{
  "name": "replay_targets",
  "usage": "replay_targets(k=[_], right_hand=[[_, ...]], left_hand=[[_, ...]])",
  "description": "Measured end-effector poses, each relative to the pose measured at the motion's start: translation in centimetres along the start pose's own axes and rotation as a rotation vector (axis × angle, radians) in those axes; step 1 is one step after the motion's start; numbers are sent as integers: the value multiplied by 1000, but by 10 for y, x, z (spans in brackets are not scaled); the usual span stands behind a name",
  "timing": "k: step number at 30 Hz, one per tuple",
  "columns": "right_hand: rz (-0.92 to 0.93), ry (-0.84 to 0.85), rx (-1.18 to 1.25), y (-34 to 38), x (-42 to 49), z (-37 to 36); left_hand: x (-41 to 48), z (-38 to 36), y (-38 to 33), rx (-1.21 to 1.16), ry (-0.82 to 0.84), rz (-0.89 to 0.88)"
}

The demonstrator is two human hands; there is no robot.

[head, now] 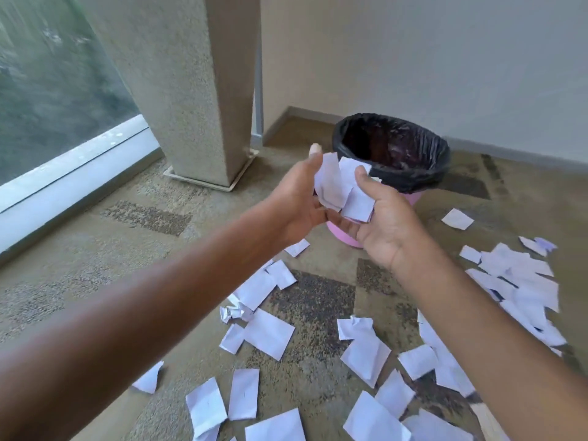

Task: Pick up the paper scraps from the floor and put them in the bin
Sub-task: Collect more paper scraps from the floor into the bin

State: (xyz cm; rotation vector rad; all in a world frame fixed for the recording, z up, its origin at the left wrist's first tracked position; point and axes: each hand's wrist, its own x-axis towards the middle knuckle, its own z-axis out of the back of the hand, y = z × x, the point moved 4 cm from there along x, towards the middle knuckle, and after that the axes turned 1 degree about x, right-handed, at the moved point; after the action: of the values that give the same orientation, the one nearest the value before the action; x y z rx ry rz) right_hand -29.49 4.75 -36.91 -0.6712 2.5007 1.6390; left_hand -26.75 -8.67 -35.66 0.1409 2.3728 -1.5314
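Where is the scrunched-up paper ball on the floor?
Find the pink bin with the black bag near the wall. From its base a trail of white scraps runs down and left. The paper ball sits partway along that trail: it is scrunched up, while the scraps touching it lie flat.

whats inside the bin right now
Only the dark, wrinkled folds of the black liner show inside the bin. The held scraps, gripped by the left hand and right hand, cover its near-left rim; the bottom is too dark to tell.
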Motion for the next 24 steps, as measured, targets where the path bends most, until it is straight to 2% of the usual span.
replay_targets(k=[5,9,13,18,24], right_hand=[[78,-13,197,74,19,17],[29,-4,337,107,32,28],[64,-92,234,122,34,35],[111,-110,251,123,36,43],[147,-167,174,111,34,52]], left_hand=[[30,-58,-40,-107,80,35],[48,-84,-47,-180,103,68],[55,-97,-46,-196,138,85],[71,-99,-43,-251,126,73],[68,-74,-43,-85,104,9]])
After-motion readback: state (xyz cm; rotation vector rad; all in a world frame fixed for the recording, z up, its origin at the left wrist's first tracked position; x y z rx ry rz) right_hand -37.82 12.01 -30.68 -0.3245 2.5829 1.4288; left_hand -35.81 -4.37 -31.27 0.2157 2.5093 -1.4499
